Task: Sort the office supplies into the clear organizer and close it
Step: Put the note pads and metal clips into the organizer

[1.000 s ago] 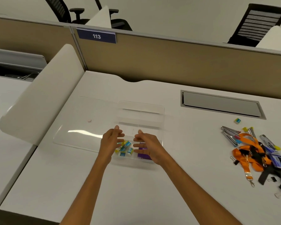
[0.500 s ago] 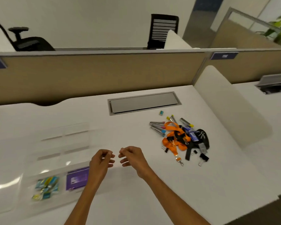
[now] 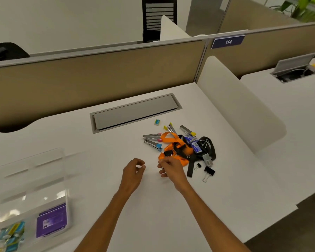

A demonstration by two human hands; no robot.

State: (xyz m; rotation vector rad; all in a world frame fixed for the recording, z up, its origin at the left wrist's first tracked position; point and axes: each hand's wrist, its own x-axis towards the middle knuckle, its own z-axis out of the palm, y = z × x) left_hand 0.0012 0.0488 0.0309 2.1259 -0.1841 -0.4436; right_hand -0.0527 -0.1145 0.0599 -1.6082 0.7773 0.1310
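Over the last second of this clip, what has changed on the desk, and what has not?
Both hands left the clear plastic organizer and moved right to the loose pile: the right hand now reaches the near edge of the orange lanyard, grip unclear; the left hand hovers beside it, empty. The purple card and blue-yellow packets stayed in their compartments; the pile looks undisturbed.

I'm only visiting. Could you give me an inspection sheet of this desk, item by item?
Surface: white desk, no spills seen.
Job's things: clear organizer at left holds a purple pack and blue-yellow packets; unsorted pile at right with orange lanyard, small staplers, binder clips.
Clutter: nothing seen.
Hands: left hand loosely curled, nothing seen in it; right hand at the pile's near edge, grasp unclear.
Cables: nothing seen on this desk.
Surroundings: closed desk hatch, beige partition, sign 114, black chair.
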